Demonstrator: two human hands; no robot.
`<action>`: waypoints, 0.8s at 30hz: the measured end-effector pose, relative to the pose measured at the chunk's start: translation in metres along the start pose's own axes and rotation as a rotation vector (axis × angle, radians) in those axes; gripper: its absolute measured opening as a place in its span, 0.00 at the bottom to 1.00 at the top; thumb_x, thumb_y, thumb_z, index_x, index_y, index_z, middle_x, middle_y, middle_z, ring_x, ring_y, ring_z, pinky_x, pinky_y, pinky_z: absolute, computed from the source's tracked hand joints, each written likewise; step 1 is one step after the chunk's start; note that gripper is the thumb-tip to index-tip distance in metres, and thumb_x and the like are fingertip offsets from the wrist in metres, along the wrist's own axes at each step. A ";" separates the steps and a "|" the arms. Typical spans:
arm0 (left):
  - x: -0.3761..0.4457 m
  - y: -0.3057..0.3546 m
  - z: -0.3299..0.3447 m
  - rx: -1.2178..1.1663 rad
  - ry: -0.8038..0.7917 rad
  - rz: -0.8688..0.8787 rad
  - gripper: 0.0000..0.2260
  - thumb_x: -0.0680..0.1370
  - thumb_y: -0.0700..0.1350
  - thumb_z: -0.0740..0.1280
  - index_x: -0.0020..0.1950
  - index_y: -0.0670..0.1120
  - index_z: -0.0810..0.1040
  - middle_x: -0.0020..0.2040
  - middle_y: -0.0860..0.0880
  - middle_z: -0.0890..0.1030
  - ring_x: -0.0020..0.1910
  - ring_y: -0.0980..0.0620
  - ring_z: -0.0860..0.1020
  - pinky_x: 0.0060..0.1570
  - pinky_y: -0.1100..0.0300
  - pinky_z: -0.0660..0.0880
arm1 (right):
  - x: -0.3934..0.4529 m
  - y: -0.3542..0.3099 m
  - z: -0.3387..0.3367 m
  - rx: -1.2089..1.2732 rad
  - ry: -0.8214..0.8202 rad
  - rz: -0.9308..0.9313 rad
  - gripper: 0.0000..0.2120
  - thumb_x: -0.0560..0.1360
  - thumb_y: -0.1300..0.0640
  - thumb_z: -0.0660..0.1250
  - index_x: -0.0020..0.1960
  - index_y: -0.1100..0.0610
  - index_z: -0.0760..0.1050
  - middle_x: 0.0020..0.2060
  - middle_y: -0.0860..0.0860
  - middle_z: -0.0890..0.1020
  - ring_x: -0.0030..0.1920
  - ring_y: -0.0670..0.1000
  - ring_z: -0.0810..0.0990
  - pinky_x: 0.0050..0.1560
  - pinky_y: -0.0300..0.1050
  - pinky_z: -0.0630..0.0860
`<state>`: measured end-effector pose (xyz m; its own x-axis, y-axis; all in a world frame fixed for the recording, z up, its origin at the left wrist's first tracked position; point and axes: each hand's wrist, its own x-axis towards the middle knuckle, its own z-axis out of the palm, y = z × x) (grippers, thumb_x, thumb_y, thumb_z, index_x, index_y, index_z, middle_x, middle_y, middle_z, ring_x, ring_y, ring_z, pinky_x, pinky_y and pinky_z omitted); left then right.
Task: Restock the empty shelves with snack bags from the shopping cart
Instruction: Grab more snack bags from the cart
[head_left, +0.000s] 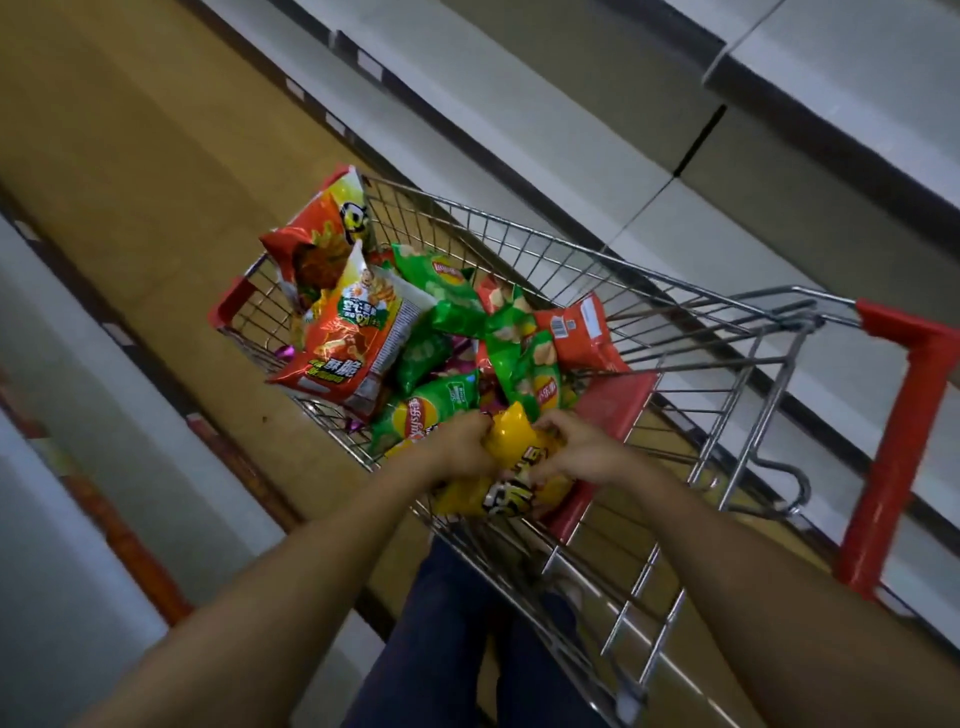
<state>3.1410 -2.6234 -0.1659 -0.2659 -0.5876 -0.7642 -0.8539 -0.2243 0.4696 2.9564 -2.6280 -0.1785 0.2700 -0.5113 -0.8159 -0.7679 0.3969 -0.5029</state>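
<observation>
both hands are reaching into the shopping cart (691, 291) and gripping the same yellow snack bag (511, 441) at the cart's near end, just in front of the red plastic seat flap (613, 410). the left hand (457, 447) is curling its fingers around the bag's left side, and the right hand (582, 447) is curling around its right side, so the bag's top corner is poking up between them. a second yellow bag (483, 496) is lying just under the hands, touching the first.

the cart's wire basket is holding a heap of bags. several green chip bags (452, 291) are lying across the middle, and one green bag with a yellow and red logo (423, 415) is sitting just beside the left hand. two large orange-red bags (353, 332) are standing tilted against the far left corner, one rising above the rim. a red bag with a barcode (579, 332) is leaning near the right side wall.

the red cart handle (893, 457) is sitting at the right. bare grey shelves (519, 104) are running along the cart's right side, and more shelving (78, 415) is showing on the left across the tan floor (130, 130). dark trousers (441, 623) are showing below the arms.
</observation>
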 end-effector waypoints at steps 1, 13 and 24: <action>-0.001 0.005 -0.020 -0.009 -0.033 0.028 0.19 0.72 0.48 0.75 0.56 0.39 0.77 0.47 0.47 0.75 0.48 0.49 0.75 0.44 0.59 0.70 | -0.003 -0.005 -0.010 0.019 -0.008 -0.022 0.42 0.60 0.43 0.80 0.69 0.51 0.68 0.64 0.47 0.70 0.65 0.51 0.71 0.65 0.50 0.72; -0.039 0.015 -0.063 -0.899 0.106 0.136 0.33 0.71 0.51 0.73 0.72 0.45 0.65 0.63 0.51 0.77 0.59 0.49 0.77 0.61 0.51 0.75 | -0.023 -0.068 -0.070 1.054 0.148 -0.203 0.28 0.73 0.40 0.67 0.68 0.54 0.74 0.58 0.56 0.83 0.58 0.58 0.82 0.56 0.57 0.79; -0.048 0.066 -0.077 -0.948 -0.001 0.307 0.19 0.69 0.41 0.74 0.59 0.46 0.78 0.55 0.47 0.84 0.55 0.48 0.82 0.57 0.55 0.77 | -0.086 -0.074 -0.111 1.144 0.508 -0.240 0.21 0.75 0.42 0.68 0.59 0.57 0.80 0.50 0.52 0.86 0.51 0.52 0.84 0.56 0.53 0.78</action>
<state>3.1314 -2.6698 -0.0642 -0.4161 -0.7238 -0.5504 -0.0380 -0.5909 0.8058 2.9253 -2.6975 -0.0394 -0.1141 -0.7938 -0.5974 0.2743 0.5527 -0.7869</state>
